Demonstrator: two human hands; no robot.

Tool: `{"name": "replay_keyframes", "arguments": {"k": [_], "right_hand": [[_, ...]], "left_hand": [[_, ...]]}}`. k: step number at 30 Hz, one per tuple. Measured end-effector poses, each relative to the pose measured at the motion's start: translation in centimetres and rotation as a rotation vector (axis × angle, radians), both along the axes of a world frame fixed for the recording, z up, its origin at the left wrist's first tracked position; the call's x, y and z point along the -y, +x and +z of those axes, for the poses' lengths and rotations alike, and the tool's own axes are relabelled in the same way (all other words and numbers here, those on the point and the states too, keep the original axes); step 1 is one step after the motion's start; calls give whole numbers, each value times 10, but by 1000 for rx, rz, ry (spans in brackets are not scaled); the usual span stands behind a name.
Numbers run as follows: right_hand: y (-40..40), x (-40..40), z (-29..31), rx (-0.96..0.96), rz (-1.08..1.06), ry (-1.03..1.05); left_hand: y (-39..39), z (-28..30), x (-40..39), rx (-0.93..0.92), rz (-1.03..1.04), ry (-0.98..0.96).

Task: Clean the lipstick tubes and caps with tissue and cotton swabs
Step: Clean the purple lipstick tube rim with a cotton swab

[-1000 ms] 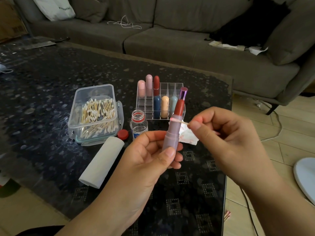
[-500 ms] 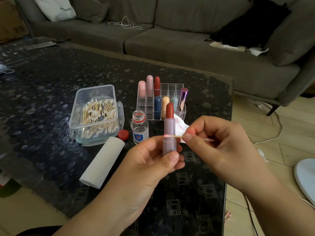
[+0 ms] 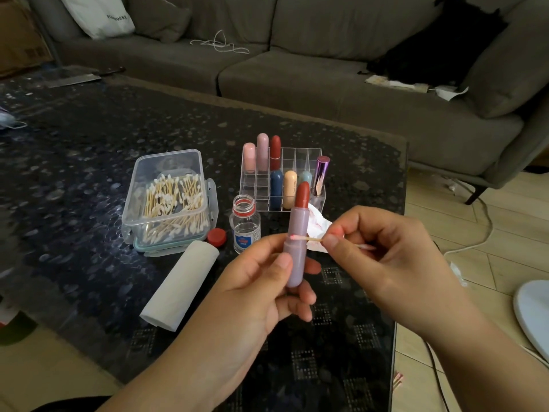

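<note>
Left hand (image 3: 261, 288) gripping one uncapped lipstick (image 3: 297, 236), right hand (image 3: 386, 251) pinching one cotton swab (image 3: 309, 239), seven lipsticks (image 3: 276, 188) racked

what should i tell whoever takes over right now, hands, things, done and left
Left hand holds the open lipstick upright, red stick out.
Right hand pinches a cotton swab, its pink-stained tip against the tube's seam.
On the table: swab box, tissue roll, open bottle with its red cap beside it, a stained tissue, and a clear rack holding seven capped lipsticks.
Done: cannot tell which rack ones are cleaned.
Left: finish this tube's seam, wipe, cap it; its cap is not in view.
</note>
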State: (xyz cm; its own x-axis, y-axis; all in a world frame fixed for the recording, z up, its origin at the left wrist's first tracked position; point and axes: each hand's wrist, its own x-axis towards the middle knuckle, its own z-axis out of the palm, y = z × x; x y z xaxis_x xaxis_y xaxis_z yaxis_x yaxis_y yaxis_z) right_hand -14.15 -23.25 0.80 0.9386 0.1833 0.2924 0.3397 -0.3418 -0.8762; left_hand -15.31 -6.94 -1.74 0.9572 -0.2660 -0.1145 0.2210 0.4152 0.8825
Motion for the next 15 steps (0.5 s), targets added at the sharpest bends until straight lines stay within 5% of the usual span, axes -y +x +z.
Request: {"name": "replay_keyframes", "arguments": {"k": [15], "right_hand": [[2,-1,-2,83,-73,-20]], "left_hand": [[2,-4,0,72,-15,39]]}}
